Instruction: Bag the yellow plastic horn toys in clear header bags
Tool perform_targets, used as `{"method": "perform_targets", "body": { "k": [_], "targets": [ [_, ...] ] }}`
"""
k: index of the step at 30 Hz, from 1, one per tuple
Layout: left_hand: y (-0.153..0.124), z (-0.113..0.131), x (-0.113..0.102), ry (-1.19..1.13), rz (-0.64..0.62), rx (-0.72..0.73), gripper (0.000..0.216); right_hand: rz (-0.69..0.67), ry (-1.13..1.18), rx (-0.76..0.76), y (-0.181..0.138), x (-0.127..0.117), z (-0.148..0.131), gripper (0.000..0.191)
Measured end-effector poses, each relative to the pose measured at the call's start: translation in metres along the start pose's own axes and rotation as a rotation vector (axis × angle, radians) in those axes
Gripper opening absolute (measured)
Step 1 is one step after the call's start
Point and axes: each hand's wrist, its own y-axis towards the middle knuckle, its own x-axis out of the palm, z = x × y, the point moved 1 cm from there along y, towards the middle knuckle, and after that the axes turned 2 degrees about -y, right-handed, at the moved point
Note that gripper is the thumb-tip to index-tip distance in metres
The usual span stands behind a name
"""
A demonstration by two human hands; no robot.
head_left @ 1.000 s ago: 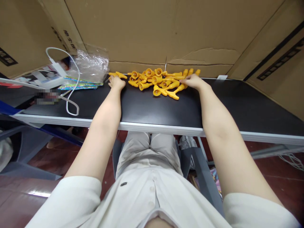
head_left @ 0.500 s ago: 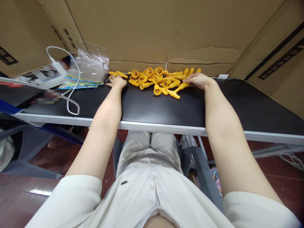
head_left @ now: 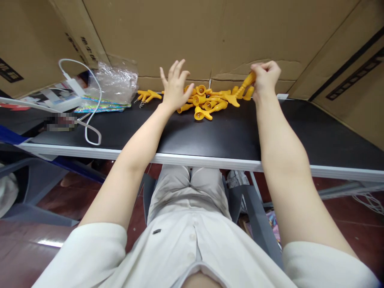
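A heap of yellow plastic parts (head_left: 207, 102), several of them cup-ended, lies at the far edge of the black table (head_left: 210, 136). My right hand (head_left: 265, 76) is raised above the heap's right end, fingers closed around one long yellow part (head_left: 244, 86) that hangs down to the left. My left hand (head_left: 175, 86) hovers over the heap's left side with fingers spread and nothing in it. One yellow claw-shaped part (head_left: 148, 96) lies apart to the left of that hand.
A crumpled clear plastic bag (head_left: 115, 82) sits on colourful sheets at the back left, with a white charger and looping cable (head_left: 87, 116) beside it. Cardboard walls (head_left: 195, 36) close off the back and right. Grey chair legs stand under the table.
Both hands have lifted off the table. The right hand has picked up a yellow part from the heap; the left hand rose empty and moved right, leaving a claw-shaped part behind.
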Motion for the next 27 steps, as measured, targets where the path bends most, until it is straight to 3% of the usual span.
{"method": "perform_targets", "body": {
  "k": [4, 7, 8, 10, 15, 18, 23, 27],
  "targets": [
    [-0.012, 0.031, 0.009, -0.078, -0.075, 0.152, 0.049, -0.034, 0.346, -0.083, -0.012, 0.023, -0.016, 0.054],
    [-0.016, 0.041, 0.019, -0.108, -0.098, 0.168, 0.054, -0.182, 0.516, -0.096, -0.035, 0.042, -0.020, 0.050],
    [-0.015, 0.041, 0.023, -0.112, -0.092, 0.163, 0.054, -0.296, 0.544, -0.107, -0.043, 0.048, -0.020, 0.043],
    [-0.012, 0.038, 0.030, -0.113, -0.069, 0.137, 0.050, -0.358, 0.573, -0.068, -0.055, 0.056, -0.017, 0.041],
    [-0.005, 0.025, 0.022, -0.079, 0.006, -0.018, 0.043, -0.512, 0.282, -0.124, -0.063, 0.055, -0.014, 0.054],
    [-0.006, 0.024, 0.008, -0.075, -0.028, -0.084, 0.045, -0.533, 0.069, -0.121, -0.065, 0.050, -0.021, 0.055],
    [-0.007, 0.021, 0.001, -0.063, -0.049, -0.075, 0.048, -0.566, -0.219, -0.018, -0.077, 0.046, -0.032, 0.049],
    [-0.005, 0.017, 0.004, -0.035, -0.087, -0.044, 0.054, -0.660, -0.351, -0.028, -0.077, 0.040, -0.025, 0.052]
  ]
}}
